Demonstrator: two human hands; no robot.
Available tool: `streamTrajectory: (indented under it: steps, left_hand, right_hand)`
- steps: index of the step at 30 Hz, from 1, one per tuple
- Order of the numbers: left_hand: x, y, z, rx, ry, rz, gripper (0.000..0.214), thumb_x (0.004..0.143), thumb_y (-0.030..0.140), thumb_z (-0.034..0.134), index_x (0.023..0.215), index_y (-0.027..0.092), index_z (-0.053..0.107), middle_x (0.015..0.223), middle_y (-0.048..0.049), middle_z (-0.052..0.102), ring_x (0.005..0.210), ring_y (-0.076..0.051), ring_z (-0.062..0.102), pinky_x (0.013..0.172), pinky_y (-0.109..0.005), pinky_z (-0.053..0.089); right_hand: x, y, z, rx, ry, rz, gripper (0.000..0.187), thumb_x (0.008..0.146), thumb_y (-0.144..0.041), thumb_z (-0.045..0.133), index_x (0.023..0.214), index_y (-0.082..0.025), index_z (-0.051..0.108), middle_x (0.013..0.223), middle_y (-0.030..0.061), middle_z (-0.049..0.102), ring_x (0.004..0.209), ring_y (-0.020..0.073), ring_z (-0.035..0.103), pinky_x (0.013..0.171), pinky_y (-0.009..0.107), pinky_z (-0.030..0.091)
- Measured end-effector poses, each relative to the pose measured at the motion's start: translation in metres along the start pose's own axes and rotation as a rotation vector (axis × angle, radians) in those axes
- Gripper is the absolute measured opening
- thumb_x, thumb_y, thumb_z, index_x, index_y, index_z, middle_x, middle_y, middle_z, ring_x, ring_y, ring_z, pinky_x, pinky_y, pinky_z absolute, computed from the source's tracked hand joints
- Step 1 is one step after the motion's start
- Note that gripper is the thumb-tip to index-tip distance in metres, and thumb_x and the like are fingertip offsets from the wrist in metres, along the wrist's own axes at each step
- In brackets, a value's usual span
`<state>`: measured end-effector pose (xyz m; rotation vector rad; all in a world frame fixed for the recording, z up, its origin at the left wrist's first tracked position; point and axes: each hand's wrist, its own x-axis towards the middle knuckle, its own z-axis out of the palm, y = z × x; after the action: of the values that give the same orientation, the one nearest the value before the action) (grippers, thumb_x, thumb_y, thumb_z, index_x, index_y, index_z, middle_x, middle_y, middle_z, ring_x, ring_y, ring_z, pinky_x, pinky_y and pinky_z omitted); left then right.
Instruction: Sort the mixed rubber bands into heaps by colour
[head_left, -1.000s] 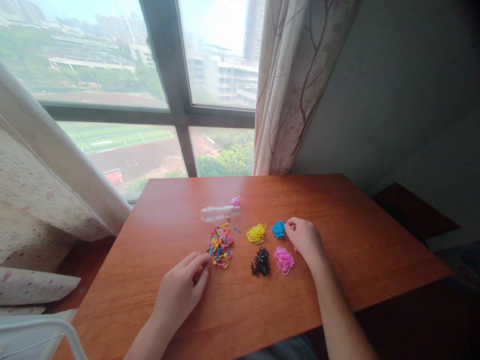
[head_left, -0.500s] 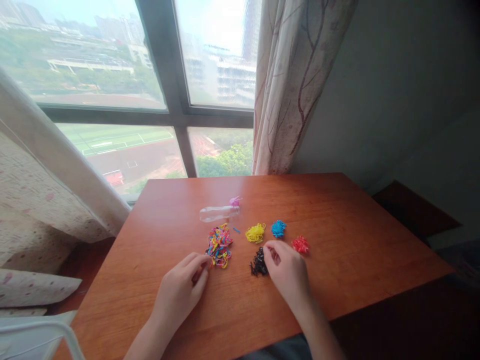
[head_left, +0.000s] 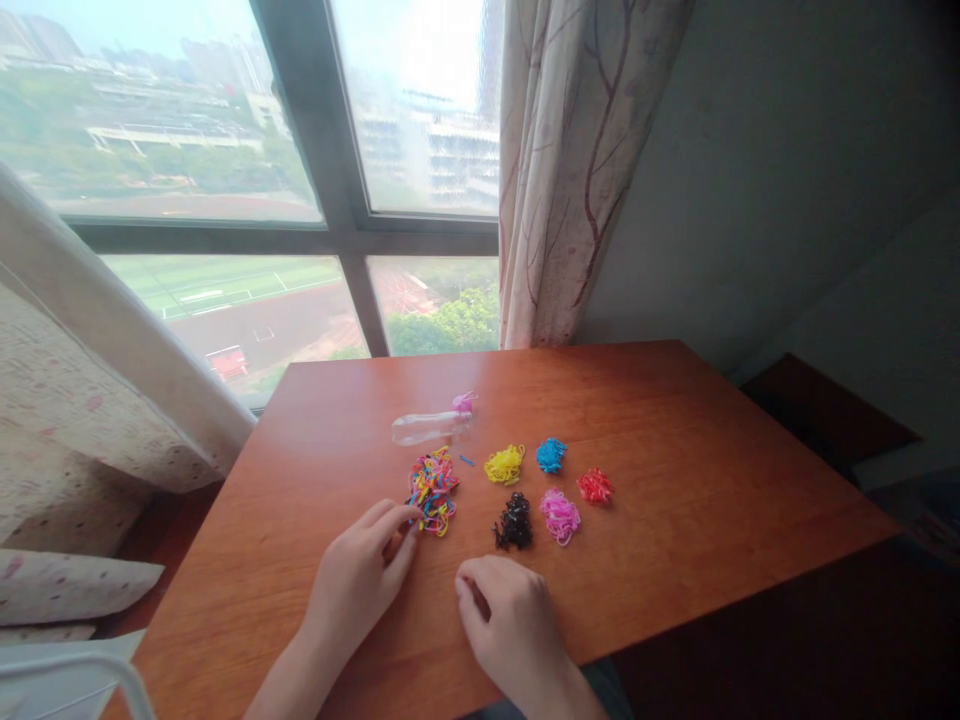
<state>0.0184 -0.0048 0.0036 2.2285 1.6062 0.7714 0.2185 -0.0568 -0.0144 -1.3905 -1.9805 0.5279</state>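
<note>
At the left lies a mixed pile of coloured rubber bands (head_left: pixel 435 492). My left hand (head_left: pixel 367 565) rests at its near left edge, thumb and forefinger pinched on bands there. My right hand (head_left: pixel 510 620) is lower on the table, below the black rubber bands (head_left: pixel 514 522) and apart from them. Its fingers are curled in with the thumb against them, and nothing shows in them. Sorted by colour, small heaps of yellow rubber bands (head_left: pixel 505 464), blue rubber bands (head_left: pixel 551 455), red rubber bands (head_left: pixel 595 487) and pink rubber bands (head_left: pixel 560 516) lie to the right.
Behind the mixed pile, a clear plastic bottle (head_left: pixel 429 429) lies on its side near a pink cap-like piece (head_left: pixel 464 403). One small blue band (head_left: pixel 466 460) sits alone. The wooden table (head_left: pixel 697 440) stands against a window with curtains (head_left: pixel 562 170). A white-framed object (head_left: pixel 75 665) is at lower left.
My right hand has moved left and toward me, away from the black and pink heaps, uncovering the pink one. My left hand stays at the mixed pile. The view has shifted slightly.
</note>
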Motion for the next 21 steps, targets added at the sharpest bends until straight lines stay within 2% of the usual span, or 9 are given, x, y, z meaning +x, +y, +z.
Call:
streamTrajectory:
  steps: [6, 11, 21]
  left_hand:
    - [-0.0036, -0.0009, 0.0004, 0.046, 0.023, -0.015, 0.02, 0.093, 0.028, 0.048, 0.095, 0.023, 0.067, 0.08, 0.0019, 0.066, 0.06, -0.011, 0.062, 0.057, -0.02, 0.046]
    - [-0.0069, 0.0009, 0.004, 0.092, -0.01, -0.033, 0.021, 0.095, 0.034, 0.049, 0.093, 0.026, 0.067, 0.08, 0.0022, 0.066, 0.063, -0.012, 0.064, 0.057, -0.021, 0.047]
    - [-0.0015, 0.0055, 0.0089, 0.15, -0.048, -0.038, 0.018, 0.094, 0.036, 0.051, 0.099, 0.029, 0.067, 0.085, 0.003, 0.068, 0.069, -0.014, 0.066, 0.06, -0.023, 0.046]
  right_hand:
    - [-0.0003, 0.0008, 0.0016, 0.015, 0.001, 0.007, 0.015, 0.09, -0.017, 0.048, 0.078, -0.023, 0.054, 0.071, -0.0031, 0.061, 0.066, 0.0135, 0.056, 0.062, 0.027, 0.028]
    - [0.001, 0.0008, 0.0005, 0.01, -0.01, 0.008, 0.016, 0.089, -0.016, 0.048, 0.076, -0.023, 0.053, 0.071, -0.0034, 0.061, 0.065, 0.0133, 0.056, 0.062, 0.028, 0.028]
    - [0.0015, 0.0, -0.0006, 0.001, -0.017, 0.004, 0.016, 0.089, -0.015, 0.049, 0.076, -0.023, 0.053, 0.071, -0.0035, 0.061, 0.065, 0.0131, 0.056, 0.061, 0.028, 0.028]
